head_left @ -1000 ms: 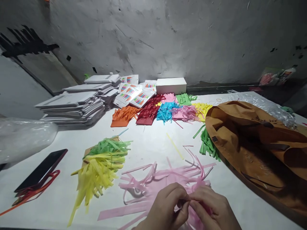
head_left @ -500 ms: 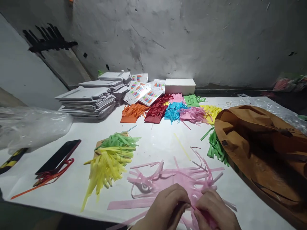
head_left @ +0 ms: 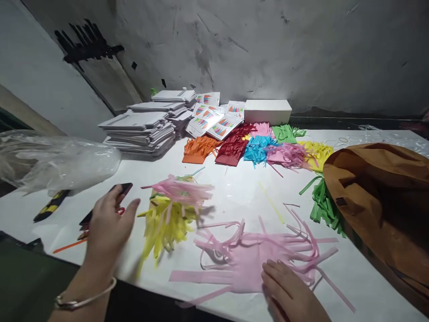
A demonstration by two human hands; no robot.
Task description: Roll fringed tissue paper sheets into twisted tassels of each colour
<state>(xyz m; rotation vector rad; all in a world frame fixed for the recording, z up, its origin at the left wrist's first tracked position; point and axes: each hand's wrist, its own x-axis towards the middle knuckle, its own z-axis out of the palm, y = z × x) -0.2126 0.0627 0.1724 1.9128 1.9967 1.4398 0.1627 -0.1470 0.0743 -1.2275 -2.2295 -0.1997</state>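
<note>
Head view. Pink fringed sheet lay on the white surface, lower centre of frame: looked thin, tissue-like, so judged very light, limp, easily torn. Uncut middle seemed the best hold; loose strips likely to tangle or rip. Right hand rested at its lower right, fingers side by side; underside hidden, grip could not be told. Left hand, lower left, had fingers apart, nothing held, partly covering the phone. Pink tassel bundle lay across yellow fringe, left of centre. Brown bag crowded the right side, beside green fringe. White card stacks stood upper left of centre.
</note>
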